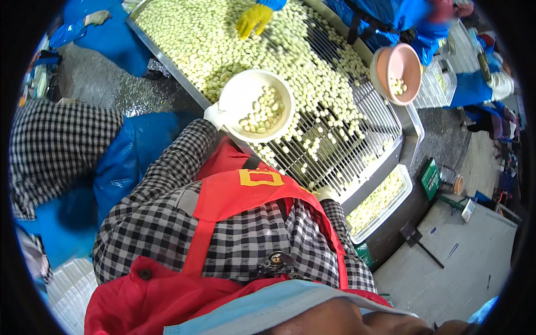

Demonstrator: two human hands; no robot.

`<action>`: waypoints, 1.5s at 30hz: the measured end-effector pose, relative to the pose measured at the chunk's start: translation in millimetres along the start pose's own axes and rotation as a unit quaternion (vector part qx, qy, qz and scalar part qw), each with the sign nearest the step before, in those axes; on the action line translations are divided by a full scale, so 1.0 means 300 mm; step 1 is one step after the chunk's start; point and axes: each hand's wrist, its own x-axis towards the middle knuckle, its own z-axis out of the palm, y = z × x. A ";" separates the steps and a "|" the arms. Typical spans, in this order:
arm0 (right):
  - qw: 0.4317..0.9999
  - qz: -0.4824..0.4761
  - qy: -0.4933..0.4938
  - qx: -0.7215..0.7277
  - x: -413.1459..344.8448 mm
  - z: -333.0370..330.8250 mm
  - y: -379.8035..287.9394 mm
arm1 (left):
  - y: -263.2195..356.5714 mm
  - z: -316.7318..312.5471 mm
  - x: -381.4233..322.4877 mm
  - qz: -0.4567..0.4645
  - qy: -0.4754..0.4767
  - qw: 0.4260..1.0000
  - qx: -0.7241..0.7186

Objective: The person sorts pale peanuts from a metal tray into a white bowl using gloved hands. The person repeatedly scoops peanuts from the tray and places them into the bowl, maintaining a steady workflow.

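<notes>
A white bowl (236, 94) with several pale green, oval beans or fruits (264, 109) gathered at one side is gripped at its near left rim by my white-gloved left hand (214, 116). It is over the edge of a metal sorting table (167, 67), tilted so that I see into it. On the table a thick layer of the same pale green pieces (201, 46) thins out towards a slatted metal grate (339, 157). My right hand (327, 193), also gloved, is at the near edge of the grate, partly behind my red apron (234, 194); its fingers are not clear.
Across the table a co-worker's yellow-gloved hand (254, 20) touches the pile. Stacked bowls, a pink one (408, 71) on top, sit at the far right edge. Below the grate's end stands a plastic bin (377, 205) of pale green pieces. Another person's checked sleeve (63, 146) is close on my left.
</notes>
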 end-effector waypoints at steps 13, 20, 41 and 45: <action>0.588 -0.018 0.019 0.809 0.155 -0.366 -0.599 | 0.209 0.042 -0.040 -0.029 -0.191 0.977 0.087; 0.570 0.007 0.180 0.801 0.081 -0.440 -0.428 | 0.584 -0.268 0.278 -0.027 -0.030 0.834 0.550; 0.414 0.059 0.196 0.887 0.109 -0.087 -0.197 | 0.417 0.188 0.079 0.004 -0.228 0.854 0.467; 0.598 0.081 0.187 0.775 0.114 -0.278 -0.335 | 0.387 0.149 0.127 -0.089 -0.305 0.934 0.165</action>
